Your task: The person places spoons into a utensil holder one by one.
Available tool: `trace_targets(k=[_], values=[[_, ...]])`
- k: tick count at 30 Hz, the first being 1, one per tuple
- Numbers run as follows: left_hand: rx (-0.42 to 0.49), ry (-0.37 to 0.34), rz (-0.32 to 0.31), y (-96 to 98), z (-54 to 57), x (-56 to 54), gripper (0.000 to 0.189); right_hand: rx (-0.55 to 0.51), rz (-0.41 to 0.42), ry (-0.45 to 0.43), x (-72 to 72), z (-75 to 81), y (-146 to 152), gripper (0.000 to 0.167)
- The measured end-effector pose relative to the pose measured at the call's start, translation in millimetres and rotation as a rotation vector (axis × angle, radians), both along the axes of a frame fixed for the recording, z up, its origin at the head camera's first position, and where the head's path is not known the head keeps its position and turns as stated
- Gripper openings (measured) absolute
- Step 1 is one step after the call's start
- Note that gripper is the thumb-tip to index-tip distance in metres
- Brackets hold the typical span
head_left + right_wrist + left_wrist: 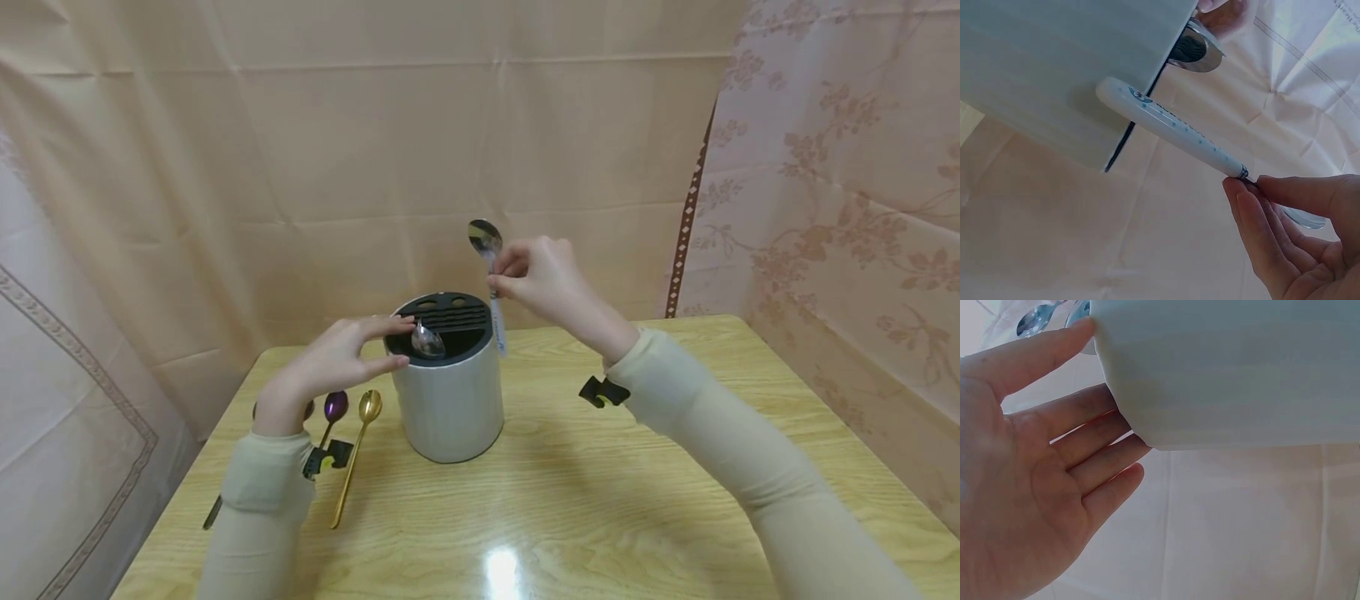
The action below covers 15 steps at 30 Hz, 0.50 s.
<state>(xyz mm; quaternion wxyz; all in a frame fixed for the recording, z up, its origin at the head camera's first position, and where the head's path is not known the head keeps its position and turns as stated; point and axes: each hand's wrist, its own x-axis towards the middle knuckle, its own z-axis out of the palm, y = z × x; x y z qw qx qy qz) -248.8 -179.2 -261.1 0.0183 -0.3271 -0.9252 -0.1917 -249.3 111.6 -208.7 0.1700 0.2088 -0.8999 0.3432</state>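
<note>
A spoon (486,237) with a white printed handle (1172,128) is held upright, bowl up, beside the right side of the utensil holder (448,408). My right hand (551,283) pinches it at the neck, between thumb and fingertips. The holder is a pale cylinder with a black slotted top. My left hand (337,358) lies at its left rim, fingers extended and touching the edge. Between the left thumb and fingers, a shiny metal utensil with a spoon-like bowl (427,342) stands in the front compartment; its lower part is hidden.
On the wooden table (600,500), left of the holder, lie a gold spoon (370,407) and a purple-bowled spoon (336,407). Another utensil's dark handle (213,512) shows farther left, partly hidden by the left arm. Beige cloth (360,167) hangs behind the table.
</note>
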Motion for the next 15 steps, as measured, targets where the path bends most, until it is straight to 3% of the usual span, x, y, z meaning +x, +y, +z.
trace_targets(k=[8,15], values=[[0.007,0.011,-0.015,1.6,-0.3,-0.9,0.054,-0.05,0.016,0.054,0.2,11.5,-6,0.007],[0.01,0.005,-0.018,1.5,1.4,0.4,0.054,-0.095,0.017,0.041,1.5,19.1,-13,0.007]])
